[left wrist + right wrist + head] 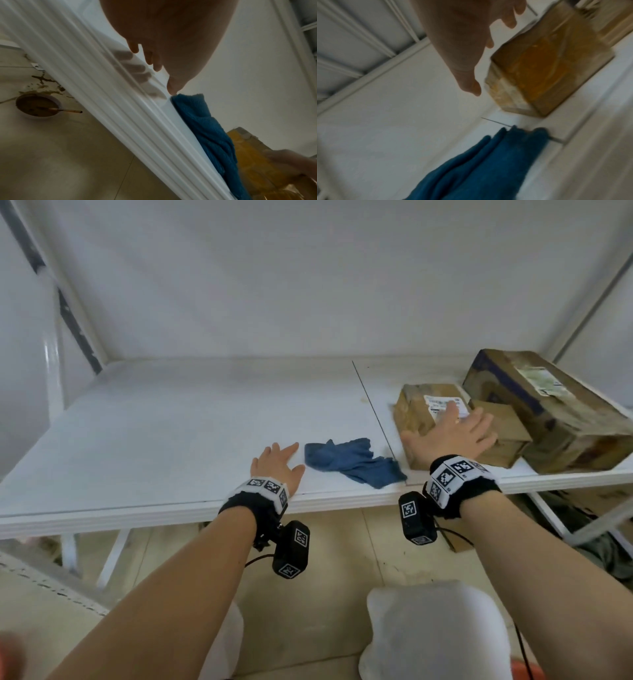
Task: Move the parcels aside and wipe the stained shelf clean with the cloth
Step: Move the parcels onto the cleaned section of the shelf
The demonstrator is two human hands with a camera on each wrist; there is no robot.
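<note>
Here, bowl [38, 106] on floor holds brown paste, stick; both grips wide, right hand [455, 436] above parcel [424, 419].

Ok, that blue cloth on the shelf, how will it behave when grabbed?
The blue cloth lies crumpled in soft folds, so it is probably floppy and light. It will likely drape and bunch rather than slide as one piece.

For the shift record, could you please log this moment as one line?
left hand: open, flat on shelf | right hand: open, over nearest parcel | cloth: loose between hands | wiping: not begun
</note>
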